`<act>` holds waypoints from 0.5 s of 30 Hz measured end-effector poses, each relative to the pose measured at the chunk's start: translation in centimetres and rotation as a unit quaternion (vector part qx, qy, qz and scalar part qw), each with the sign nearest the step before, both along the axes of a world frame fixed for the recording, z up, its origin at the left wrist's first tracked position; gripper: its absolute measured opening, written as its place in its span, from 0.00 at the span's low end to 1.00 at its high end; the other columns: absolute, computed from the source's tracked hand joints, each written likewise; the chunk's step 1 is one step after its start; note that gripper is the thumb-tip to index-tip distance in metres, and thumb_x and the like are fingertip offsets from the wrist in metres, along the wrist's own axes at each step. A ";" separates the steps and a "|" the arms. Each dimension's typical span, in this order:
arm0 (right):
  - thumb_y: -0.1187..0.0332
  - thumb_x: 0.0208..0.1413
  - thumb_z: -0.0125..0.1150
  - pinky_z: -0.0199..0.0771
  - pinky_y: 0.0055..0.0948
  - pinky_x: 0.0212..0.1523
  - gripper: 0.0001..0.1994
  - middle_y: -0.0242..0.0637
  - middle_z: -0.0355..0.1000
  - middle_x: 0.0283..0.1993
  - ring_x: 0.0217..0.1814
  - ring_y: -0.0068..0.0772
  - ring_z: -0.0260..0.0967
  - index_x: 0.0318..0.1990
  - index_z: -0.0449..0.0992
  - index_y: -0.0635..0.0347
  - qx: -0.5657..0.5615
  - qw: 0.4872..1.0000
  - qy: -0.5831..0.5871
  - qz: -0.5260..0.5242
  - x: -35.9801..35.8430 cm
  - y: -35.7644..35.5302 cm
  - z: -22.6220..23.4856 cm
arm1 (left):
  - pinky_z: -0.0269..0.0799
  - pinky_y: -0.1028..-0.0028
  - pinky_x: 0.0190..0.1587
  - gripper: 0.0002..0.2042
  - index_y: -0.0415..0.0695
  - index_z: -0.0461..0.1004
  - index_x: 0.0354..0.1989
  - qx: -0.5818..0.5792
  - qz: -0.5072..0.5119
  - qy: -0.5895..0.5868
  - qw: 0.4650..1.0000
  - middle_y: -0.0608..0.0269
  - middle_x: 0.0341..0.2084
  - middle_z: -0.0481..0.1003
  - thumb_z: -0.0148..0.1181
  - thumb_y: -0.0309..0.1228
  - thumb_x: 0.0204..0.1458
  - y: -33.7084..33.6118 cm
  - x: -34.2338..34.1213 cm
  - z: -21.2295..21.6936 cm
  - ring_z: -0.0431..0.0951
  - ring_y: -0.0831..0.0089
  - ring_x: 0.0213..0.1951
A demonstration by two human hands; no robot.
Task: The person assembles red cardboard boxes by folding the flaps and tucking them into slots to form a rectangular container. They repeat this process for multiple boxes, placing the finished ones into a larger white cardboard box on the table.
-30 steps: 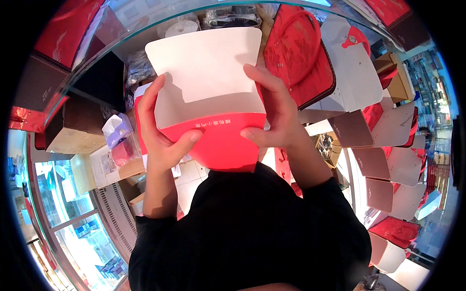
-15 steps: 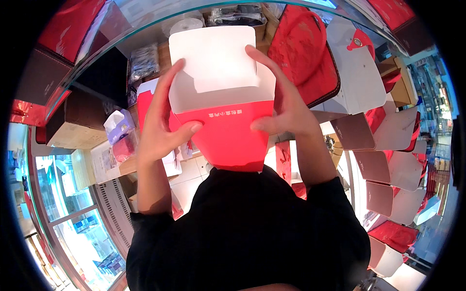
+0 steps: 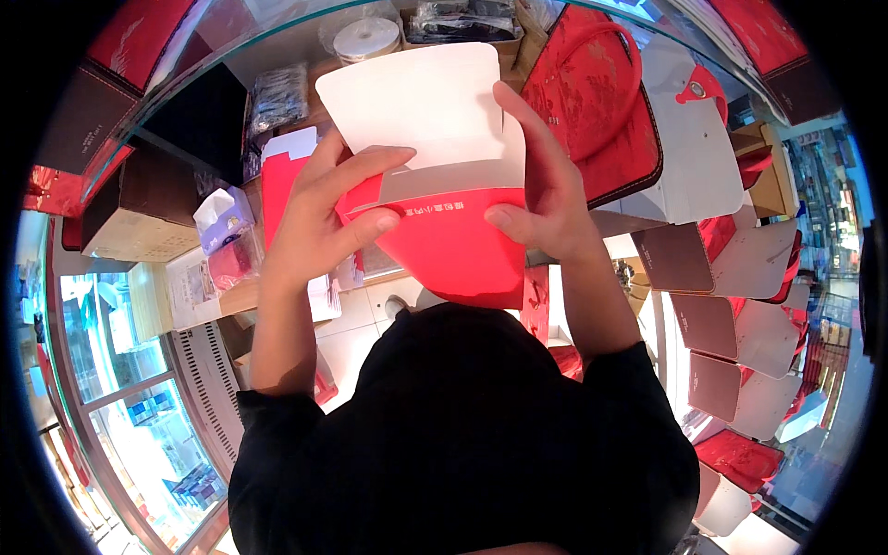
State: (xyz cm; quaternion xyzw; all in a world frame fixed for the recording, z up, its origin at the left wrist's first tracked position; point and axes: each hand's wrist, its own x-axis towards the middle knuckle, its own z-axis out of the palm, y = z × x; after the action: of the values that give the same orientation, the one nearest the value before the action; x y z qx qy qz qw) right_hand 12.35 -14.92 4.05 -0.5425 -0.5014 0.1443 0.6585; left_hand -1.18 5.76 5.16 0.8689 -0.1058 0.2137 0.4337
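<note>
Between my two hands is a red cardboard box [image 3: 453, 254], white inside, with its white lid flap [image 3: 416, 97] standing up at the far side. My left hand [image 3: 338, 203] grips the box's left side, thumb on the red front and a finger reaching over the rim to the inside. On the right side, my right hand [image 3: 546, 190] has its thumb against the front and its fingers up along the edge by the flap. The lower end of the box is close to my black shirt.
Right of the box lies a red handbag [image 3: 592, 120] with a looped handle. A purple tissue pack [image 3: 222, 222], a brown carton [image 3: 148, 217] and a white spool [image 3: 366, 39] stand on the counter. Several brown-and-white flapped boxes [image 3: 712, 324] line the right side.
My left hand has moved from the box's outer side to its rim, a finger now bent over into it. The box has tilted slightly, its flap leaning left.
</note>
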 end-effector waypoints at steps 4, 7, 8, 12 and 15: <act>0.65 0.38 0.68 0.62 0.32 0.53 0.41 0.42 0.61 0.54 0.53 0.35 0.61 0.64 0.56 0.58 -0.045 0.994 -0.097 0.005 0.3 -0.5 0.6 | 0.65 0.67 0.46 0.20 0.42 0.75 0.46 0.012 0.008 -0.008 1.000 0.52 0.42 0.67 0.60 0.38 0.44 0.2 0.0 -0.2 0.69 0.59 0.45; 0.63 0.39 0.68 0.61 0.31 0.53 0.41 0.42 0.60 0.54 0.54 0.34 0.60 0.63 0.56 0.59 -0.078 0.988 -0.135 0.004 0.2 -0.7 1.3 | 0.65 0.67 0.46 0.20 0.41 0.74 0.46 0.028 0.010 0.000 1.000 0.51 0.42 0.67 0.60 0.37 0.44 0.0 -0.3 0.2 0.69 0.58 0.44; 0.63 0.40 0.68 0.59 0.31 0.56 0.41 0.41 0.59 0.56 0.57 0.34 0.59 0.64 0.55 0.60 -0.100 0.980 -0.171 0.004 0.5 -1.0 1.8 | 0.65 0.67 0.45 0.21 0.41 0.74 0.46 0.034 0.009 -0.005 0.999 0.51 0.42 0.67 0.59 0.37 0.43 -0.1 -0.4 0.3 0.69 0.58 0.44; 0.62 0.39 0.69 0.64 0.32 0.52 0.40 0.40 0.61 0.53 0.53 0.34 0.60 0.64 0.57 0.51 -0.077 0.989 -0.128 -0.008 0.8 -0.9 1.2 | 0.65 0.66 0.47 0.22 0.41 0.73 0.48 0.030 0.013 0.006 0.999 0.48 0.43 0.67 0.59 0.35 0.42 -0.7 -0.5 0.9 0.69 0.56 0.45; 0.62 0.39 0.70 0.64 0.32 0.53 0.41 0.39 0.59 0.55 0.55 0.35 0.59 0.64 0.57 0.49 -0.077 0.992 -0.099 -0.002 0.7 -0.9 0.8 | 0.64 0.65 0.50 0.24 0.41 0.71 0.50 0.025 0.016 -0.004 1.000 0.47 0.46 0.67 0.59 0.34 0.41 -0.8 -0.1 0.9 0.68 0.54 0.49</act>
State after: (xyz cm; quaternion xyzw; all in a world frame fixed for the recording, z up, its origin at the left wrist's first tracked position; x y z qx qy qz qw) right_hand 13.02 -15.83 4.81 -0.6040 -0.5504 0.1266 0.5623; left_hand -1.32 4.93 6.06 0.8802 -0.0990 0.2218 0.4078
